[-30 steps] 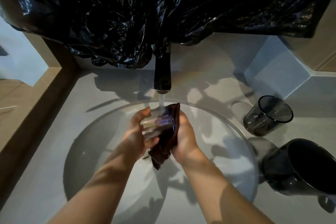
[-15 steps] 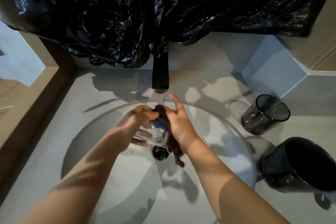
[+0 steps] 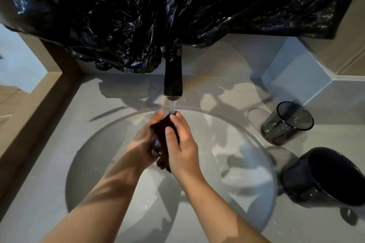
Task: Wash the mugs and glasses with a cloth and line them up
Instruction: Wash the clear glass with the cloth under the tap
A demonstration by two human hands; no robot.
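Over the round sink basin, under the running tap, my left hand holds a clear glass that is almost wholly covered. A dark cloth is wrapped over the glass, and my right hand grips the cloth against it from the right. Water falls onto the top of the cloth. On the counter to the right stand a smoky glass tumbler and a dark mug, both untouched.
Black plastic sheeting hangs over the back wall and the tap's base. A wooden ledge runs along the left side. A grey boxed corner rises behind the tumbler.
The cloth has moved over the top of the glass, hiding most of it. My right hand has turned over it, thumb now on the front. Both hands stay under the stream.
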